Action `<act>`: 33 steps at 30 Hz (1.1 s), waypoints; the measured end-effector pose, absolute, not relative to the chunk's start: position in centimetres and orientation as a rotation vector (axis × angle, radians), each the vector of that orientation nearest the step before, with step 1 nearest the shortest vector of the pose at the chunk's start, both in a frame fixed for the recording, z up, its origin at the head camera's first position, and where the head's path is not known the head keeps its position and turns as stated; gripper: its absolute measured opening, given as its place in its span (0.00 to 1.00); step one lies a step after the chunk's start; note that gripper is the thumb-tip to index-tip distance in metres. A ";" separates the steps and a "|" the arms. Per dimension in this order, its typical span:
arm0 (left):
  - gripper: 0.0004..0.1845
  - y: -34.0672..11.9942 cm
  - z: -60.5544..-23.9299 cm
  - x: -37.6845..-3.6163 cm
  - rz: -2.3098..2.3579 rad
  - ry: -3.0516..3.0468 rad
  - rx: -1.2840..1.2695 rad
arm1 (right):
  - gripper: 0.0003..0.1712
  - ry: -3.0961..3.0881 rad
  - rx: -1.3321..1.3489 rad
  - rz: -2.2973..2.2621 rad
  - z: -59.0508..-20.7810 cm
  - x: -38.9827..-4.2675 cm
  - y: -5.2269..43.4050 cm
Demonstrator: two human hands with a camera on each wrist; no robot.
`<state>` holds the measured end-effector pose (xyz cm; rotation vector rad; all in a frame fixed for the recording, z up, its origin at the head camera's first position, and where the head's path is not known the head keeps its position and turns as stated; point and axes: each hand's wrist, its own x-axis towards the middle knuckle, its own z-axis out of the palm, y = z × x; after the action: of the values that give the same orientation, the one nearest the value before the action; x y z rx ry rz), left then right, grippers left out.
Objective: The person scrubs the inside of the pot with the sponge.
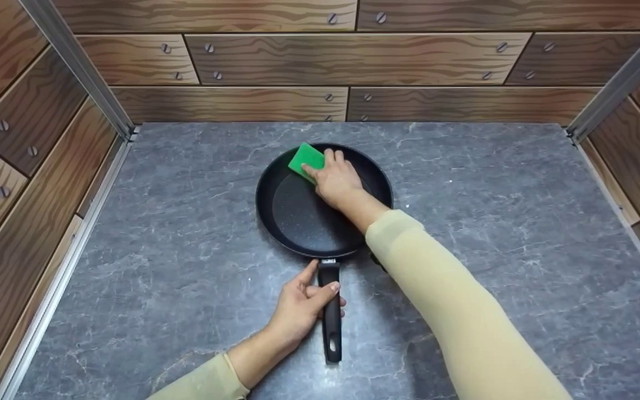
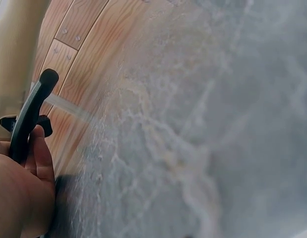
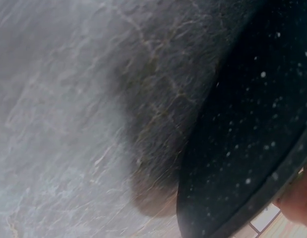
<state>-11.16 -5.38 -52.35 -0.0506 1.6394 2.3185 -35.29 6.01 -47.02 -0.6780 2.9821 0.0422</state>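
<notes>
A black frying pan [image 1: 320,222] with a white-speckled inside sits at the middle of the table. My left hand [image 1: 296,308] grips its handle [image 1: 331,328], thumb on top and fingertips showing at the far side. In the left wrist view the handle [image 2: 31,114] rises out of the curled left hand [image 2: 24,193]. My right hand [image 1: 339,179] holds a flat green sponge [image 1: 310,160] against the pan's far inner wall, fingers spread over it. The speckled pan [image 3: 252,129] fills the right side of the right wrist view.
The grey marbled tabletop [image 1: 175,222] surrounds the pan. A wood-patterned back wall [image 1: 353,61] stands behind it, with similar panels on the left [image 1: 31,161] and right. Metal edging [image 1: 75,244] runs along the table's left side.
</notes>
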 end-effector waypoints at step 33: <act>0.50 -5.4 -52.4 -11.2 2.328 1.627 -0.028 | 0.34 3.027 -0.544 0.109 -47.1 -35.3 7.7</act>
<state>-11.22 -5.39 -52.42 -0.0284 1.6271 2.3284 -35.29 7.73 -47.12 -0.5441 3.0267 0.1088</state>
